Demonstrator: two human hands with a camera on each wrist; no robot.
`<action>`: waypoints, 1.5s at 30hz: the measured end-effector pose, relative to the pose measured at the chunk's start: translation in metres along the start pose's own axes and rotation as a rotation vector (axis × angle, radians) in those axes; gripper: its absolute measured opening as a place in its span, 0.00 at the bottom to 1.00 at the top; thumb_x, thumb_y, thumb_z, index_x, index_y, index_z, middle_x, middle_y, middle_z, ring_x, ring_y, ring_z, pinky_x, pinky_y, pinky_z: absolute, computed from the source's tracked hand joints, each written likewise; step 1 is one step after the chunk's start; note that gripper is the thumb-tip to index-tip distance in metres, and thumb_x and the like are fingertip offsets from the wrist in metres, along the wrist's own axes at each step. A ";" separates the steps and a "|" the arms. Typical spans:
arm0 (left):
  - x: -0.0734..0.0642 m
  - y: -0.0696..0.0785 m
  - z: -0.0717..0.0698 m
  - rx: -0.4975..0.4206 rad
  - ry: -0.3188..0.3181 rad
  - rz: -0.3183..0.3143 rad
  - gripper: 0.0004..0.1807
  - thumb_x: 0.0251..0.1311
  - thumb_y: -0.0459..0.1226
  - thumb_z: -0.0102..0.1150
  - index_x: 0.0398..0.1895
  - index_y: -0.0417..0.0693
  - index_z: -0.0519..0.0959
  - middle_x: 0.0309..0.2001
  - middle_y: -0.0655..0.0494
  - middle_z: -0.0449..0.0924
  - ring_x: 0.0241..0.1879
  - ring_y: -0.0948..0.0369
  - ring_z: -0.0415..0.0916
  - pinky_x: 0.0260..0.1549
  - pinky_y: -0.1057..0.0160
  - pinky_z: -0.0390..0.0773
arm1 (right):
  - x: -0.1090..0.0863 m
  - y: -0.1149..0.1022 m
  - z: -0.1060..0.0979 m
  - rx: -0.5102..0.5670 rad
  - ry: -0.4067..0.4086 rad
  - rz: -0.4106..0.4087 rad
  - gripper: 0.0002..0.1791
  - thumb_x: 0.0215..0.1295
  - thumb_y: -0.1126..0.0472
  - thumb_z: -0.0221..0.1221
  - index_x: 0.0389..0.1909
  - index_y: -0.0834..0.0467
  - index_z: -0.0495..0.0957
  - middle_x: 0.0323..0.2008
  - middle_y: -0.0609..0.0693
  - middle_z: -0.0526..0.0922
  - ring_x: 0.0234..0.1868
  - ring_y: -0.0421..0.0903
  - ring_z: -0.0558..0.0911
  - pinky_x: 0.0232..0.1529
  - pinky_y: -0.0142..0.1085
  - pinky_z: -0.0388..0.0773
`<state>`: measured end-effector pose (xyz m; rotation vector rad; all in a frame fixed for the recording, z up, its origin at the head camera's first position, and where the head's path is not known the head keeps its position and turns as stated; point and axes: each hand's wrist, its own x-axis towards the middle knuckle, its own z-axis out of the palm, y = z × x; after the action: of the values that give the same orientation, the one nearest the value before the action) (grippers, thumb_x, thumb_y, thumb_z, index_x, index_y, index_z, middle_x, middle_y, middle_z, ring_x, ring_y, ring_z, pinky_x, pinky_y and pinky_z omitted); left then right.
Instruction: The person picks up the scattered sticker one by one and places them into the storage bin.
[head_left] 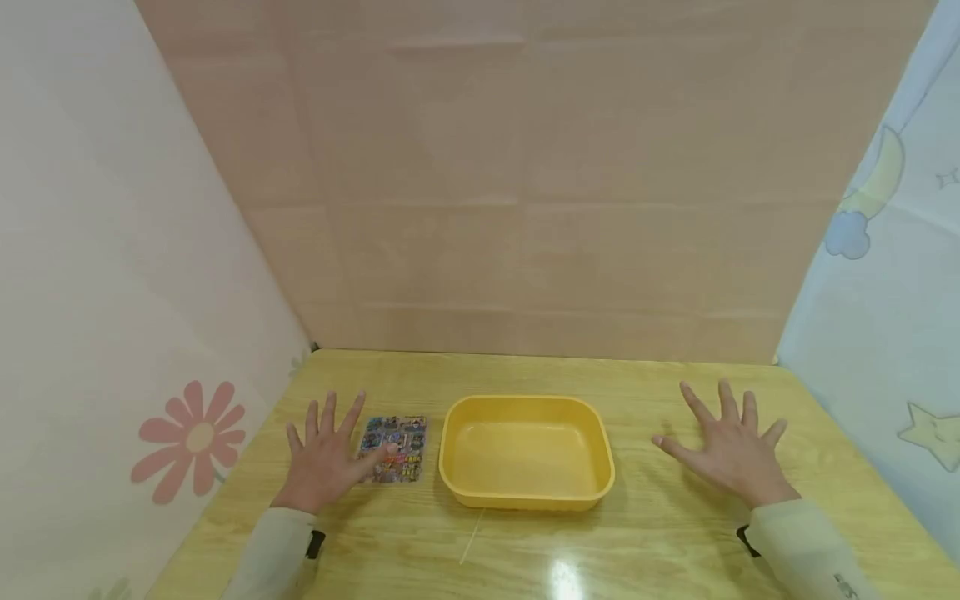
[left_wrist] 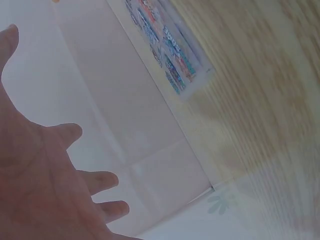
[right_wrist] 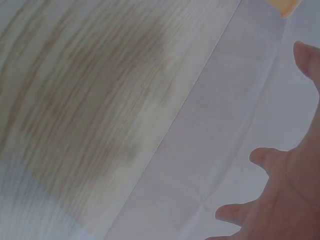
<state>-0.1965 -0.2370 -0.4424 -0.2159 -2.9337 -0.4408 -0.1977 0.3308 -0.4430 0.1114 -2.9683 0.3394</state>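
Free lane on the table (head_left: pixel 633 479) between tray (head_left: pixel 525 502) and right grip (head_left: pixel 735 458). Left of the tray, only a narrow gap before the sheet (head_left: pixel 410 460), overhung by the left grip (head_left: pixel 326 465). Tray walls block low crossing; access from above is unobstructed.

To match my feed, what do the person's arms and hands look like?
The left hand and right hand wear no gloves. Both sleeves are pale, with a black strap-like piece showing beside each. The right one carries a small dark marking, too small to read.
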 end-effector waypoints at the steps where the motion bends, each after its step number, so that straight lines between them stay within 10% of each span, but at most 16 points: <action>1: 0.000 0.000 0.000 0.006 -0.005 -0.001 0.53 0.60 0.71 0.50 0.82 0.56 0.47 0.77 0.28 0.38 0.73 0.25 0.32 0.57 0.17 0.33 | 0.000 0.000 0.001 0.001 -0.003 0.002 0.57 0.60 0.23 0.53 0.81 0.47 0.42 0.73 0.80 0.38 0.67 0.89 0.37 0.43 0.87 0.25; 10: -0.002 -0.002 0.001 0.026 -0.014 -0.012 0.53 0.61 0.68 0.53 0.81 0.51 0.48 0.76 0.26 0.42 0.72 0.24 0.36 0.58 0.17 0.38 | 0.000 -0.001 0.003 -0.007 0.028 -0.010 0.56 0.60 0.24 0.54 0.81 0.49 0.45 0.73 0.80 0.41 0.66 0.89 0.41 0.45 0.87 0.31; 17: -0.005 -0.001 0.005 -0.019 -0.134 -0.071 0.44 0.63 0.52 0.63 0.71 0.29 0.63 0.57 0.23 0.64 0.54 0.31 0.63 0.41 0.36 0.75 | -0.004 -0.011 0.011 0.051 0.015 -0.031 0.53 0.64 0.28 0.54 0.80 0.52 0.48 0.71 0.81 0.47 0.63 0.90 0.50 0.51 0.84 0.48; 27: -0.002 0.000 0.018 -0.082 -0.209 -0.127 0.35 0.58 0.51 0.69 0.53 0.26 0.79 0.35 0.42 0.81 0.35 0.48 0.78 0.37 0.47 0.78 | -0.008 -0.033 0.016 0.090 -0.034 -0.083 0.47 0.70 0.31 0.50 0.79 0.55 0.51 0.68 0.81 0.56 0.61 0.86 0.61 0.48 0.78 0.63; 40: -0.002 0.005 0.018 -0.019 -0.220 -0.120 0.33 0.59 0.49 0.68 0.56 0.27 0.78 0.48 0.31 0.80 0.45 0.38 0.80 0.40 0.42 0.81 | -0.016 -0.060 0.015 0.157 -0.058 -0.128 0.43 0.72 0.35 0.50 0.79 0.55 0.54 0.67 0.79 0.61 0.59 0.84 0.66 0.45 0.78 0.65; 45: -0.002 0.008 0.017 0.007 -0.220 -0.116 0.32 0.60 0.48 0.68 0.55 0.29 0.79 0.46 0.33 0.79 0.44 0.38 0.79 0.38 0.42 0.81 | -0.015 -0.070 0.016 0.247 -0.036 -0.120 0.41 0.72 0.37 0.53 0.74 0.61 0.62 0.58 0.70 0.76 0.52 0.68 0.80 0.43 0.63 0.77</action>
<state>-0.1956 -0.2248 -0.4569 -0.0995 -3.1748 -0.4493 -0.1792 0.2600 -0.4455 0.3258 -2.9243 0.6928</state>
